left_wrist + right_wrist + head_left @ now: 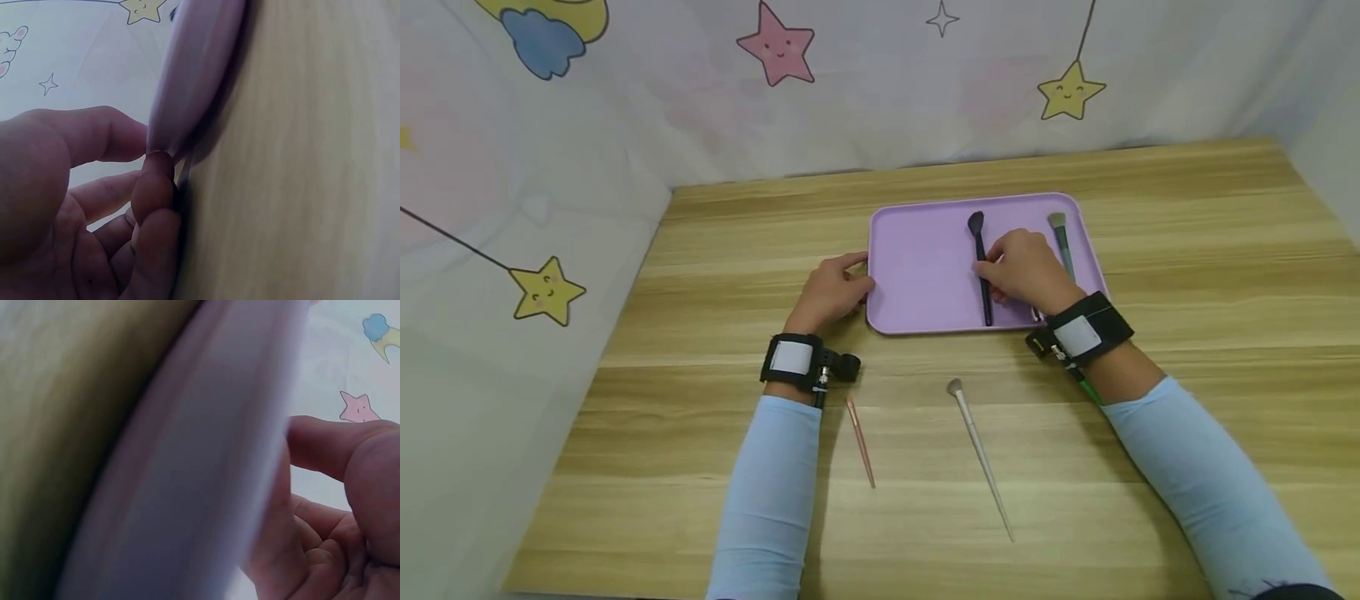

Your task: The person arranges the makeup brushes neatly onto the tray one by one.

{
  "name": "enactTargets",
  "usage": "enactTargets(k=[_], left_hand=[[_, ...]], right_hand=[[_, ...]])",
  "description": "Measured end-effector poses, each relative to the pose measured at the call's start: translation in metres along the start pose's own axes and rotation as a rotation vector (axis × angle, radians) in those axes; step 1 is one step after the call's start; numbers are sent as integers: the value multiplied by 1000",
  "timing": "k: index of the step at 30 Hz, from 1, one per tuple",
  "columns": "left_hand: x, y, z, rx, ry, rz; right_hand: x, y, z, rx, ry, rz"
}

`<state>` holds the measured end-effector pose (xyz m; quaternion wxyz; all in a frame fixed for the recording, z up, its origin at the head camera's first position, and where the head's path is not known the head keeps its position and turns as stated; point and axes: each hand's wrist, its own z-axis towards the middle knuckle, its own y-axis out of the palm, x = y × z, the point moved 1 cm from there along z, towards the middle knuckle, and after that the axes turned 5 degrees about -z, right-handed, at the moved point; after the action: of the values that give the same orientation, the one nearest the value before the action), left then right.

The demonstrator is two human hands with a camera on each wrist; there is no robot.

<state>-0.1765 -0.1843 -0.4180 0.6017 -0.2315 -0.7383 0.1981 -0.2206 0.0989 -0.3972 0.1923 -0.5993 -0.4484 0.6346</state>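
Pinching black brush [982, 267] between thumb and fingers of right hand [1026, 265], around mid-handle, over purple tray [917, 267]. Probably gripped there for balance and to control the angle. Running nearly straight from far side of tray to near rim, bristles away from person, handle end at near rim; cannot tell whether resting on tray floor or slightly raised. Hidden behind tray wall in right wrist view, so no check of the grip from there. Holding left rim of tray with thumb and fingertips of left hand [831, 292], touching the edge in left wrist view too; likely there to stop tray sliding during handling on the other side. Also in tray, to the right of black brush: green brush [1063, 237], partly covered by right hand, bristles toward far rim, roughly parallel, perhaps laid apart to avoid crossing. Just below right hand, small tip [1036, 315] near the near rim; cannot tell from what. On table [1210, 392], on person's side of tray: copper brush [861, 442] near left wrist and longer silver brush [981, 458] farther right, both untouched, bristle ends toward tray, handles toward person, probably so placed for easy reach.
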Motion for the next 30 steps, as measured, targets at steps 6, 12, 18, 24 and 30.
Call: enactTargets(k=[6, 12, 18, 24, 30], left_hand=[[3, -5, -1, 11, 5, 0], [7, -6, 0, 2, -5, 6], [5, -2, 1, -20, -13, 22], [0, 1, -4, -17, -18, 16], [3, 1, -5, -5, -4, 9]], right_hand=[[-9, -3, -5, 69, -9, -101], [-12, -4, -9, 84, -23, -175], [-8, -1, -12, 72, -11, -178], [-7, 6, -13, 68, -37, -188], [-8, 4, -16, 72, -38, -199]])
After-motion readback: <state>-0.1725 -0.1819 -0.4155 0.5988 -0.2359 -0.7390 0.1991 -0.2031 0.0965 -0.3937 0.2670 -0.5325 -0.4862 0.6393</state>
